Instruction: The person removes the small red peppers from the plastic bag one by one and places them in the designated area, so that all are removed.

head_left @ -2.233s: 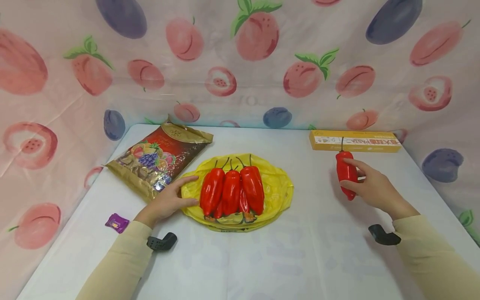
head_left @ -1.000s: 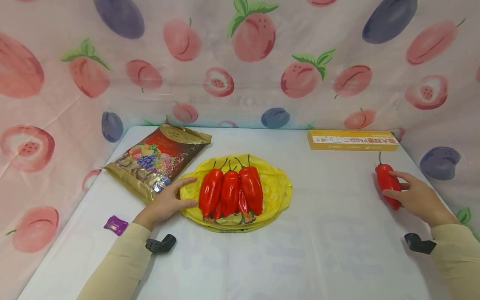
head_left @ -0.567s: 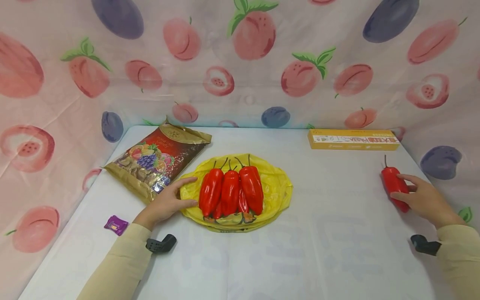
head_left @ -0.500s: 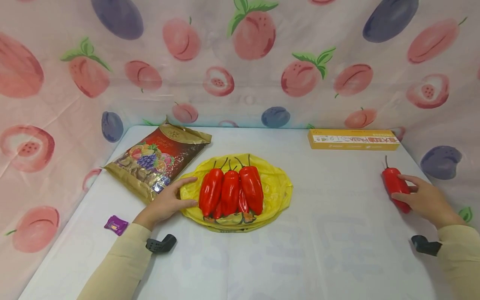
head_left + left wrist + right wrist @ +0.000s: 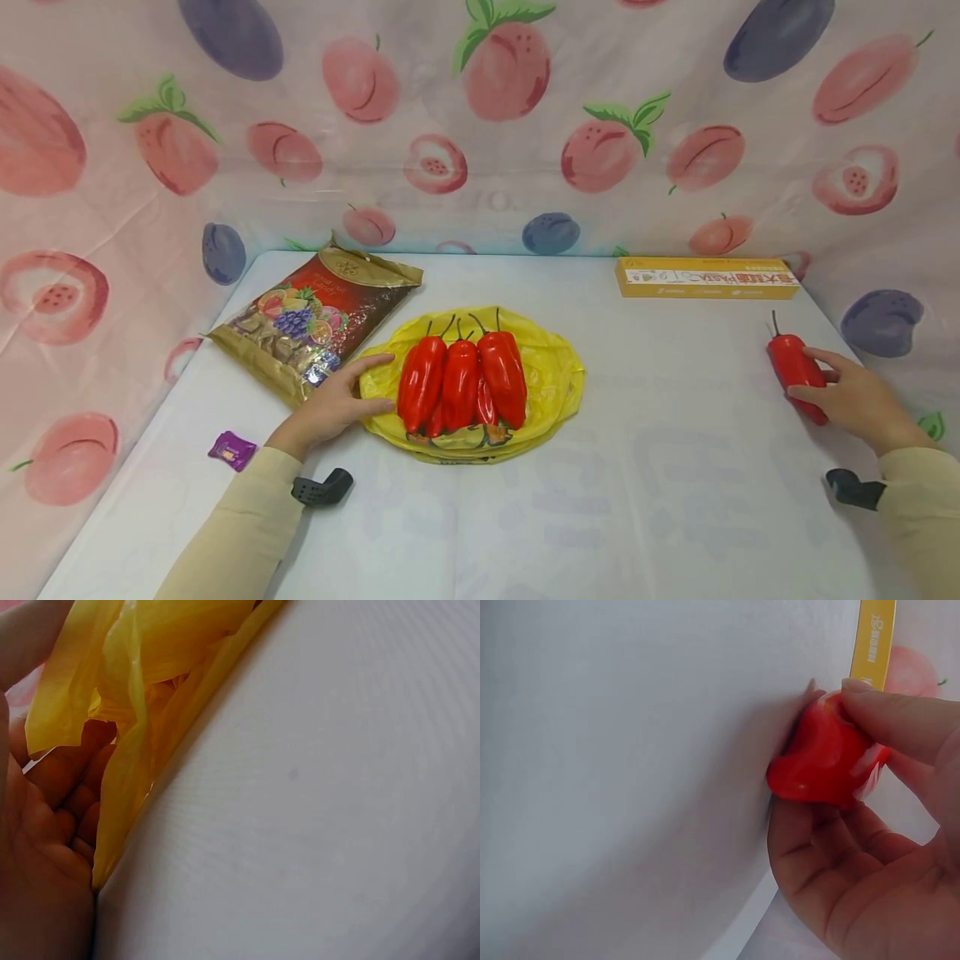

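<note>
At the right side of the table, my right hand grips a glossy red chili pepper with a thin dark stem pointing away. In the right wrist view the thumb lies on top of this pepper, with the fingers bent beneath it, close over the white surface. My left hand holds the left edge of a yellow plastic bag; in the left wrist view its fingers curl behind the crinkled plastic. Several more red peppers lie side by side on the bag, stems toward the back.
A red and gold candy bag lies at the back left, just beyond the left hand. A purple wrapped candy sits beside the left sleeve. The yellow pasta box lies along the table's back right edge, behind the held pepper.
My right hand has carried its pepper rightward and slightly nearer, from below the pasta box toward the right table edge, slowing lately. The left hand and the bag of peppers have stayed put.
</note>
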`<state>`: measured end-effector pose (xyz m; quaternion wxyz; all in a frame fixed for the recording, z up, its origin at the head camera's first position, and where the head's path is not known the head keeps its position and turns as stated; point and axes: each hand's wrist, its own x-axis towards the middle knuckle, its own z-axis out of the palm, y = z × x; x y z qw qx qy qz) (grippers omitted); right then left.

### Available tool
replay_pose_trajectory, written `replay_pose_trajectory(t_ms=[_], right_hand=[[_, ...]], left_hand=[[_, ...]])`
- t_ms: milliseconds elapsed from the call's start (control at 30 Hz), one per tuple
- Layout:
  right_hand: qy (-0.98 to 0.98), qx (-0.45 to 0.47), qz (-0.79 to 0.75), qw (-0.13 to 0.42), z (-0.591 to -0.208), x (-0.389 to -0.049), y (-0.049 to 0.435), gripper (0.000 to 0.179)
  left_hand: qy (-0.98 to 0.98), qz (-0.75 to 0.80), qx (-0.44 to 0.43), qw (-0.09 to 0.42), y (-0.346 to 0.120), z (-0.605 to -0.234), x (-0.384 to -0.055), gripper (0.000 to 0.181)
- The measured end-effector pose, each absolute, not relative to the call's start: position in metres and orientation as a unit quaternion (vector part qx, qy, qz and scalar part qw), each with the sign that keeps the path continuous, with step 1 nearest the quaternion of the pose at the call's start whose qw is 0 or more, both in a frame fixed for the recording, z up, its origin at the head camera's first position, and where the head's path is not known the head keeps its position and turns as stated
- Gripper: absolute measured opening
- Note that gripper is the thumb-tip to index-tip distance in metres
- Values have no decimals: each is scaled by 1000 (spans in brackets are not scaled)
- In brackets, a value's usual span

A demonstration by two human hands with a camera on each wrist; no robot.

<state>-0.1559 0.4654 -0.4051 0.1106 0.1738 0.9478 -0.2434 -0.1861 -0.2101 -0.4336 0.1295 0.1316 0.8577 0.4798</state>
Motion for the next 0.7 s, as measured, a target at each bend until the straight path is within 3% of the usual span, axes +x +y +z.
replay_pose_trajectory(t_ms=[367,700], right_hand=[[950,179,-234,100,-407,-159,467,97],[955,179,-216,98,-404,-163,467,83]], left_hand=[[858,480,128,132,-210,-433,-186,74],[860,477,121,136,-211,-434,-186,73]])
